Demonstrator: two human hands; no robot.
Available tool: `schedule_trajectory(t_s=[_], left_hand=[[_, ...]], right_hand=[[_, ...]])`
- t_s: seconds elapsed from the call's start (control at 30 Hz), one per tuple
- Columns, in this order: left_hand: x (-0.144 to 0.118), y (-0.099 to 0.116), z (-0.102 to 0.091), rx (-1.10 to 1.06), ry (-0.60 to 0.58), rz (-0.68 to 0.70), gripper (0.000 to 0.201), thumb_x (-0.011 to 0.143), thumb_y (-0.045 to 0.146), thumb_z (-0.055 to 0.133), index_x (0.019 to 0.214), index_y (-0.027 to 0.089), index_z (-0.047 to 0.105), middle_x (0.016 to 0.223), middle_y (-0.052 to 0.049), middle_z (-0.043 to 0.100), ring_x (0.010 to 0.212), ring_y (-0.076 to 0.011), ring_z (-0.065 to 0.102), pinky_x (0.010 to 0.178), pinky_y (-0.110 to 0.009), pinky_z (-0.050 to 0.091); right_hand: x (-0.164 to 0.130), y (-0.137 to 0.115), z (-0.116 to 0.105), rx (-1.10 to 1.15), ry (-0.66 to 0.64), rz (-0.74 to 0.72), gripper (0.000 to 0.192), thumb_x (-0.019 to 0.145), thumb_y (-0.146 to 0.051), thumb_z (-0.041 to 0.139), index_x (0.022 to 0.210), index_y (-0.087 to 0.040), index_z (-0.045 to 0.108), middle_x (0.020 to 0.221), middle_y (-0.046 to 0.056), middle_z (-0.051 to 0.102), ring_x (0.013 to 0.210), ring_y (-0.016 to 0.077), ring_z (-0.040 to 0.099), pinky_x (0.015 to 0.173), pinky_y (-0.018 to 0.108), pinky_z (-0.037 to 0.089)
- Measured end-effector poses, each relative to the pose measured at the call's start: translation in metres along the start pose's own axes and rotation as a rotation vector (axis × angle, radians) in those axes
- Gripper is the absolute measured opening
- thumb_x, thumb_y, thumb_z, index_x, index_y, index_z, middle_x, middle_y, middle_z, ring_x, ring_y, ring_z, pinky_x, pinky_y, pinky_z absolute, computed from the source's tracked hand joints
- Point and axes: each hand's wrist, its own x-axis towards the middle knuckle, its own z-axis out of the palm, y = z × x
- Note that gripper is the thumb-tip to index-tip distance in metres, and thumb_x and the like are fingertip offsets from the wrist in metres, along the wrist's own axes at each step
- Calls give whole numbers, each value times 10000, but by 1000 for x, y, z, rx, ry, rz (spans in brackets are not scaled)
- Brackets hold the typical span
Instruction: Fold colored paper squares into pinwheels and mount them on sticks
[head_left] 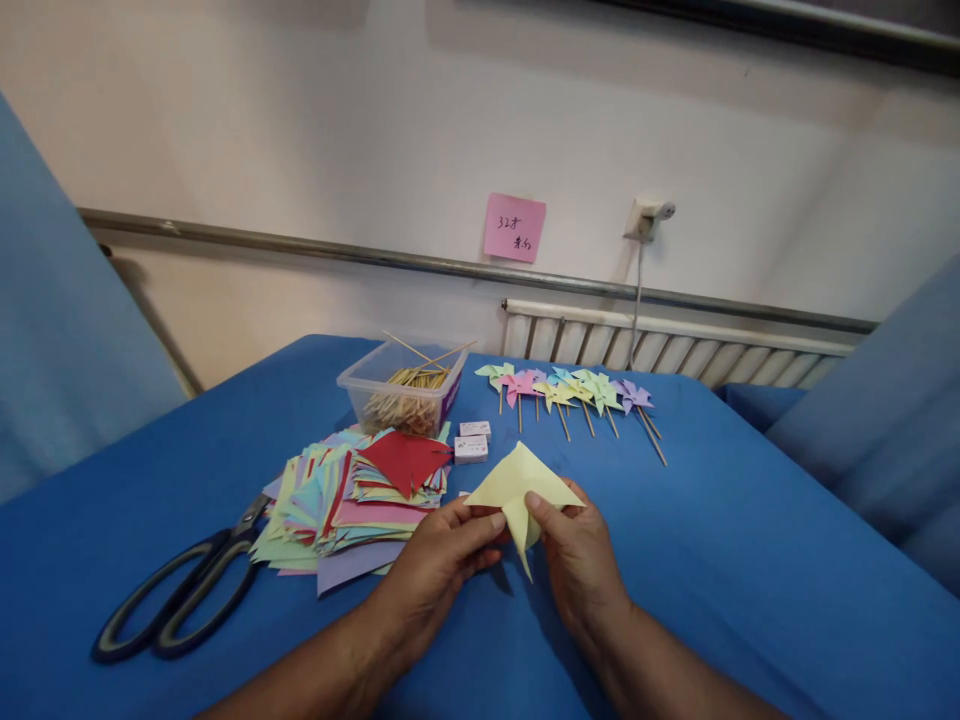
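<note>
yellow paper (517, 485) (both hands) above table edge

Head view, down over table (720, 560)

Lighting even, soft, moderately bright. Wall (375, 120) showing faint shadows; hands casting weak shadow on table (750, 560). Edges bending w/ lens distortion; slight softness overall.

A bench (720, 560) under a blue cover carries everything. On it lie black-handled scissors (180, 590) at the left, a spread pile of coloured paper pieces (352, 500) beside them, and a clear tub of wooden sticks (405, 390) behind the pile. Two small white boxes (472, 441) sit just beside the tub, and a row of paper pinwheels on sticks (574, 395) lies to the right.
</note>
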Motion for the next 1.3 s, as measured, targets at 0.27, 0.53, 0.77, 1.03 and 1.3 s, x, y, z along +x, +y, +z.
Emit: schedule_trajectory(t_s=[0.27, 0.53, 0.77, 1.03, 1.3], left_hand=[[-2, -1, 4, -59, -44, -10, 182, 698, 297, 703, 688, 115, 691, 693, -67, 681, 683, -148, 598, 717, -262, 467], [0, -4, 6, -78, 7, 2, 336, 644, 291, 742, 927, 114, 703, 822, -105, 725, 724, -199, 649, 747, -315, 487], [0, 4, 3, -101, 91, 44, 408, 644, 255, 723, 1020, 104, 671, 862, -110, 732, 786, -251, 672, 731, -335, 506], [-3, 26, -9, -216, 81, 106, 290, 702, 218, 666, 964, 95, 683, 905, -111, 732, 833, -241, 672, 739, -309, 520], [-3, 19, -11, -198, -11, 43, 295, 717, 207, 659, 987, 89, 669, 896, -117, 721, 789, -217, 659, 709, -294, 511]], right_hand=[[-7, 4, 4, 75, -41, 67, 263, 658, -223, 746, 877, -165, 613, 798, 40, 697, 681, 189, 642, 655, 320, 493], [-8, 10, 3, 40, -60, 67, 281, 659, -227, 747, 897, -162, 612, 784, 38, 692, 664, 179, 634, 661, 316, 490], [-12, 7, 0, -73, -114, 44, 381, 761, -332, 660, 1101, -200, 552, 792, 23, 666, 674, 169, 616, 657, 308, 474], [-24, 3, 0, -741, -195, -566, 523, 777, -182, 563, 1272, -288, 429, 1294, 91, 432, 1148, 260, 450, 887, 437, 419], [-24, -13, 1, -1201, -375, -911, 356, 715, -80, 572, 993, -297, 621, 1421, 6, 258, 1318, 311, 204, 1042, 550, 195]])
